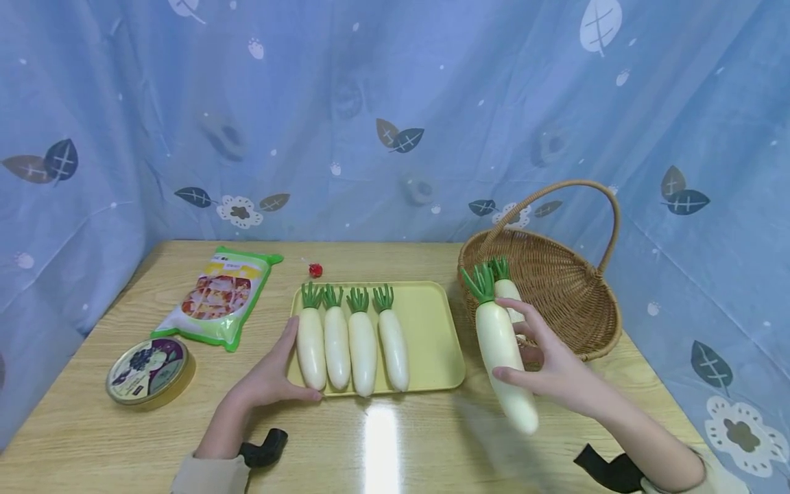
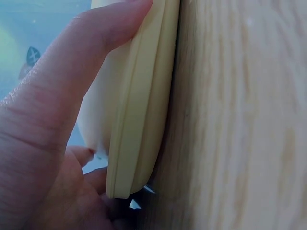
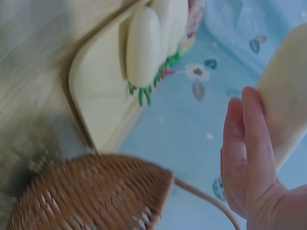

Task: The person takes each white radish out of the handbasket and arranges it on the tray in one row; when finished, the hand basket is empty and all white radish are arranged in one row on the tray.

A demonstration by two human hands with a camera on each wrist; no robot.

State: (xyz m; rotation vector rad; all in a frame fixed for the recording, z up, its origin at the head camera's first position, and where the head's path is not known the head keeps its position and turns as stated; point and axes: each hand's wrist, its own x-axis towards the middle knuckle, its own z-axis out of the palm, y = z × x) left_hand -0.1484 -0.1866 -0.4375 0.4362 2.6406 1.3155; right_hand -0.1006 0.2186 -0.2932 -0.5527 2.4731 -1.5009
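Note:
My right hand [image 1: 555, 374] holds a white radish [image 1: 498, 336] with green leaf stubs, thumb on the near side, raised in front of the wicker basket [image 1: 570, 295]. In the right wrist view the fingers lie along the radish [image 3: 288, 96]. Behind it, another white radish [image 1: 507, 291] shows at the basket's left side, partly hidden. My left hand [image 1: 271, 377] grips the near left corner of a pale yellow tray [image 1: 435, 336]. Its thumb lies on the rim in the left wrist view. Several radishes [image 1: 362, 350] lie side by side on the tray, leaves pointing away.
A green-edged food packet [image 1: 219, 295] lies left of the tray. Nearer stands a round tin [image 1: 148, 370] with a printed lid. Behind the tray is a small red object [image 1: 315, 270]. A blue patterned curtain [image 1: 345, 103] encloses the wooden table [image 1: 333, 453].

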